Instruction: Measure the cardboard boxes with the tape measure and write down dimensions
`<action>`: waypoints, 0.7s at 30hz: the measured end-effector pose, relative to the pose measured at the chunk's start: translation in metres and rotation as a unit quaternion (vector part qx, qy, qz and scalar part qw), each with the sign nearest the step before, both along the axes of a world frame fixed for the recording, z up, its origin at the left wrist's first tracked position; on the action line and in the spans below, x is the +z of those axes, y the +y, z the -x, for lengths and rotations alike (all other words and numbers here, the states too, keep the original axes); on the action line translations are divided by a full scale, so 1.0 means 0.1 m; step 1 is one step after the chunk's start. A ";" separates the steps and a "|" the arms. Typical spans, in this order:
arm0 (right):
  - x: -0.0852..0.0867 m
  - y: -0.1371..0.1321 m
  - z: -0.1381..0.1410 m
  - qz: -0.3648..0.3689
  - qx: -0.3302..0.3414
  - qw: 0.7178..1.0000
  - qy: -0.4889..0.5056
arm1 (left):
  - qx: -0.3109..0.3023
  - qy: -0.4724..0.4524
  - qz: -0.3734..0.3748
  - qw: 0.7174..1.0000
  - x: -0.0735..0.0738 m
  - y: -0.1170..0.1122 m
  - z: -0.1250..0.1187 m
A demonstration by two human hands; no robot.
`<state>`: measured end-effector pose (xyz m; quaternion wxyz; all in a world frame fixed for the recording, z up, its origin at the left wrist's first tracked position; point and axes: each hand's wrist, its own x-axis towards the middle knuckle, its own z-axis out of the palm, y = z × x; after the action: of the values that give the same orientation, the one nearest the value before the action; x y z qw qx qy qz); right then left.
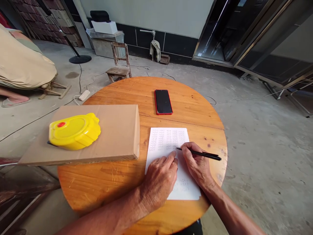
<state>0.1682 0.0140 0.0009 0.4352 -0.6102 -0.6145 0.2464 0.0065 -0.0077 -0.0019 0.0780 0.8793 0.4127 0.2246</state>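
Note:
A white sheet of paper [168,138] with rows of small printed figures lies on the round wooden table [110,182]. My left hand [160,178] rests flat on the sheet, fingers stretched out and holding it down. My right hand [197,164] is closed around a black pen [204,154], whose tip touches the paper near the middle of the printed rows.
A red-cased phone [163,101] lies screen up at the far side of the table. A flat cardboard box [117,130] overhangs the left edge, with a yellow lidded container [74,131] on top. A small wooden chair [119,62] and cables stand on the concrete floor behind.

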 end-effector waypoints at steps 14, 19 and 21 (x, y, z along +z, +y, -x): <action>0.02 0.00 0.01 0.005 0.005 1.000 -0.013 | 0.003 -0.007 0.005 1.000 -0.01 0.00 -0.03; 0.01 -0.01 0.01 0.003 0.008 1.000 -0.024 | 0.001 -0.012 0.006 1.000 -0.01 0.00 -0.02; 0.01 -0.01 0.00 0.005 0.008 1.000 -0.029 | -0.001 -0.013 0.006 1.000 -0.01 0.00 -0.03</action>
<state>0.1677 0.0132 0.0022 0.4127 -0.6144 -0.6300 0.2351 0.0091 -0.0078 -0.0029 0.0885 0.8764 0.4120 0.2332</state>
